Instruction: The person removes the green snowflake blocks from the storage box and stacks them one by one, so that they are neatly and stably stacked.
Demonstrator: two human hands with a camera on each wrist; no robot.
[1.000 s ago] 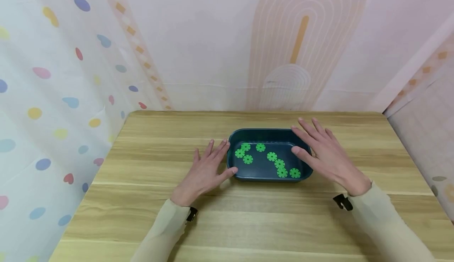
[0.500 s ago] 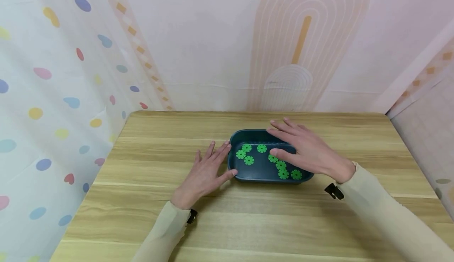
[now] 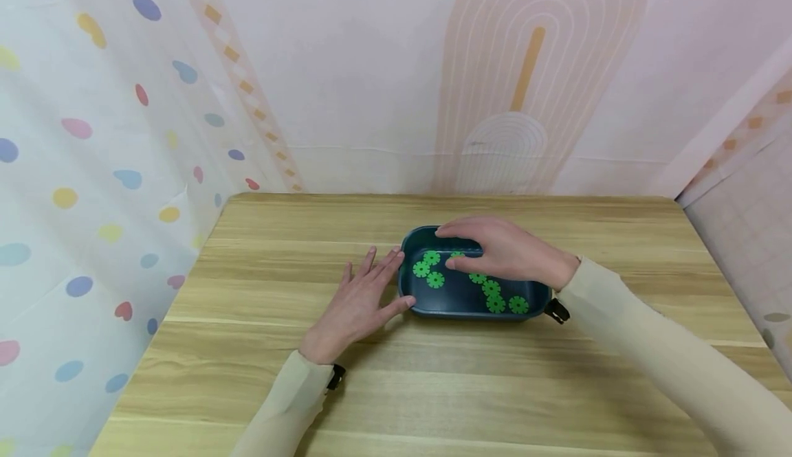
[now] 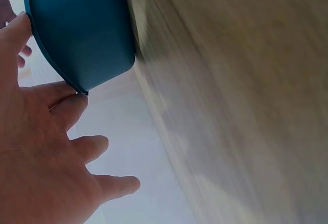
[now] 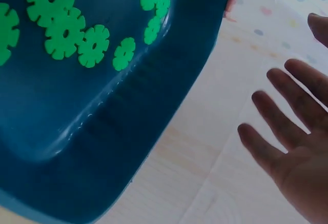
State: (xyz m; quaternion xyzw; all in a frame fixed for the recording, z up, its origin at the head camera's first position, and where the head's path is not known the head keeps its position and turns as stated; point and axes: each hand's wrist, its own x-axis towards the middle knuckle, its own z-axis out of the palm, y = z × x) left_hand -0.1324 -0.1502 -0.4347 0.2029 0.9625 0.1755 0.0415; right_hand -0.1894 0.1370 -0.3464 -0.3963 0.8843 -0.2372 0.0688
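A dark teal, rounded rectangular tub stands on the wooden table. On its floor lie several green notched plastic discs, some singly and some overlapping or touching, also plain in the right wrist view. My left hand rests at the tub's left end, its spread fingertips and thumb touching the rim; the left wrist view shows the fingers straight against it. Above the tub hovers my right hand, thumb apart from the fingers, nothing between them. In the right wrist view its fingers are extended, apart from the discs.
The wooden table stretches around the tub on all sides. Behind it hangs a pale curtain with an arch pattern, and a dotted cloth hangs at the left. Both forearms wear beige sleeves with black straps.
My right hand has moved left across the tub, from its right end to above its middle. The left hand has stayed at the rim, and the discs lie as before.
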